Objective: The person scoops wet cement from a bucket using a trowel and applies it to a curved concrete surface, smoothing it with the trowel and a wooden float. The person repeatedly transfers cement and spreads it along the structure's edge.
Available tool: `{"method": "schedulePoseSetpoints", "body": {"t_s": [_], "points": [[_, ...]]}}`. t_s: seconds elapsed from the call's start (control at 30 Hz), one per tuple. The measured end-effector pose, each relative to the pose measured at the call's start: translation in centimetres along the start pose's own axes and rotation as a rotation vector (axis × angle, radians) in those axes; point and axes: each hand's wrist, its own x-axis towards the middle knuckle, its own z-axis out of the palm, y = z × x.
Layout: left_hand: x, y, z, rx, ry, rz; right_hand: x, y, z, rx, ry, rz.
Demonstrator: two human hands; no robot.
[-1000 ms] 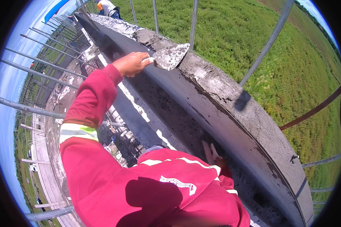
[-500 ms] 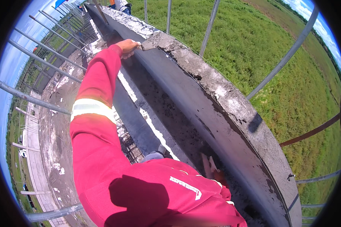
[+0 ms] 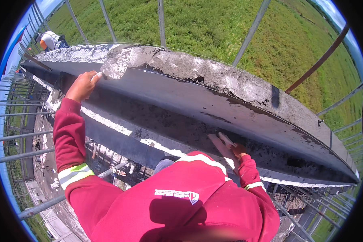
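Green grass field point(image 3: 213, 28) is filling the far background beyond the work, well below it. Grey metal scaffold poles point(image 3: 252, 32) are rising in front of the field and along the left and right rims of the view. Long grey concrete parapet wall point(image 3: 230, 80), rough and mortar-crusted on top, is curving across the middle from upper left to lower right; its inner face point(image 3: 181, 105) is lying dark and smooth in shadow, with a pale strip of sunlight running along its lower edge. Red long-sleeved work jacket point(image 3: 181, 205) with a yellow-and-silver reflective band point(image 3: 74, 174) is covering the person leaning against that wall. A second person point(image 3: 51, 39), in a pale top, is bending over at the far left end of the wall, well apart.

Flat steel plastering trowel point(image 3: 116, 66), coated in grey mortar, is lying tilted against the upper edge of the wall. The left hand point(image 3: 82, 85) is stretching up to it, its grip closed around the trowel's handle just beside the blade. The right hand point(image 3: 238, 150) is resting low on the inner face, its grip closed on a pale flat tool point(image 3: 224, 142); what kind of tool this is cannot be told.
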Motion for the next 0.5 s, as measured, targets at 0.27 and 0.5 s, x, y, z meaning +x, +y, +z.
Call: {"method": "schedulePoseSetpoints", "body": {"t_s": [0.27, 0.5], "points": [[-1.8, -1.4, 7.8, -0.747, -0.139, 0.221, -5.0, -9.5, 1.9, 0.027, -0.029, 0.19], [-4.9, -1.6, 22.5, -0.804, -0.846, 0.297, -5.6, -10.4, 3.0, 0.045, 0.037, 0.22]]}}
